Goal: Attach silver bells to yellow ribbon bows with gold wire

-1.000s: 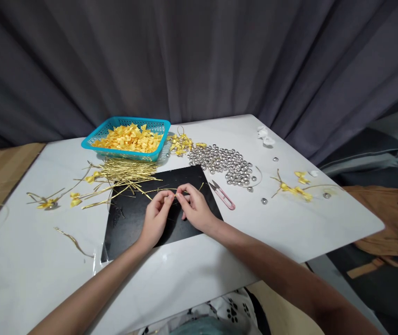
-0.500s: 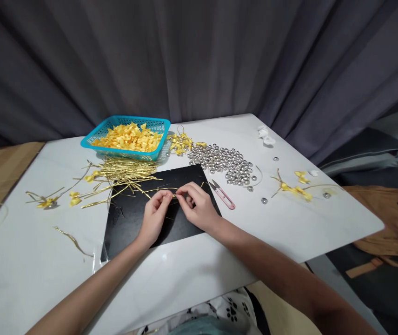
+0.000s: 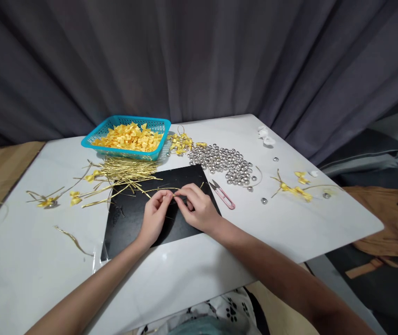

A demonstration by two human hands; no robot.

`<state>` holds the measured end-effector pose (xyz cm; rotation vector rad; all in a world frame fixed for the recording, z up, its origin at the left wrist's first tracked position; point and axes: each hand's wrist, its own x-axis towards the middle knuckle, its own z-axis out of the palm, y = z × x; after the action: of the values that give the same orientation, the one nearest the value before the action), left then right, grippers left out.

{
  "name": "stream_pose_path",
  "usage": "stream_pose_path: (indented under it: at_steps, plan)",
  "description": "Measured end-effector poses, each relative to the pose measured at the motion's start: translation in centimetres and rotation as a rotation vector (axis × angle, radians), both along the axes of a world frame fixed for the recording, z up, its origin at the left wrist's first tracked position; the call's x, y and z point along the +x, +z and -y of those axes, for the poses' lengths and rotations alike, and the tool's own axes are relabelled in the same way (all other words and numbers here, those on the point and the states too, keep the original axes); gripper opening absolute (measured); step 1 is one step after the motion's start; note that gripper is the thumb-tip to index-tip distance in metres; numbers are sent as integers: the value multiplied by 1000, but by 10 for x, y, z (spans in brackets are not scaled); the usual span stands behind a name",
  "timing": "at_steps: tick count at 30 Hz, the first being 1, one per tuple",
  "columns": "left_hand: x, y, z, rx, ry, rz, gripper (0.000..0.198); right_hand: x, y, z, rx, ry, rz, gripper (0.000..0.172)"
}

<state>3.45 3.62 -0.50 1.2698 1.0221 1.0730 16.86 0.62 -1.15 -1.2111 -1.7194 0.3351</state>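
Note:
My left hand [image 3: 155, 216] and my right hand [image 3: 197, 208] meet over a black mat [image 3: 132, 218] in the middle of the white table [image 3: 199, 260]. Both pinch a thin gold wire tie [image 3: 164, 190] between thumb and fingertips, the fingertips almost touching. A small yellowish piece sits at the pinch; I cannot make out what it is. A heap of gold wire ties [image 3: 122, 173] lies just beyond the mat on the left. Pink thread snips [image 3: 222, 194] rest right of my right hand.
A teal basket [image 3: 126, 137] of yellow ribbon bows stands at the back. A pile of silver bells [image 3: 223, 162] lies behind the snips. Finished yellow bow pieces lie at the left [image 3: 47, 202] and right [image 3: 295, 188]. A grey curtain hangs behind.
My fingertips have shifted slightly on the wire; my right hand has edged a little toward the left one. Everything else on the table stays put.

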Motion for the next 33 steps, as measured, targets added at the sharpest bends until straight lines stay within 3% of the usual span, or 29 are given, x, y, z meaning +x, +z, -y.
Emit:
stream_pose_path:
  at_steps: [10, 18, 27, 33]
  plan:
    - [-1, 0, 0, -10, 5, -23, 25, 2, 0, -4, -67, 62, 20, 17]
    - [-2, -2, 0, -12, 10, -31, 24, 7, 3, -8, -136, 64, -143, 11]
    - [1, 0, -1, -11, -1, -47, 26, 2, 1, -12, -435, 146, -473, 13]
    - [0, 0, -1, -12, 4, -62, 25, 10, 3, -16, -531, 166, -535, 15]
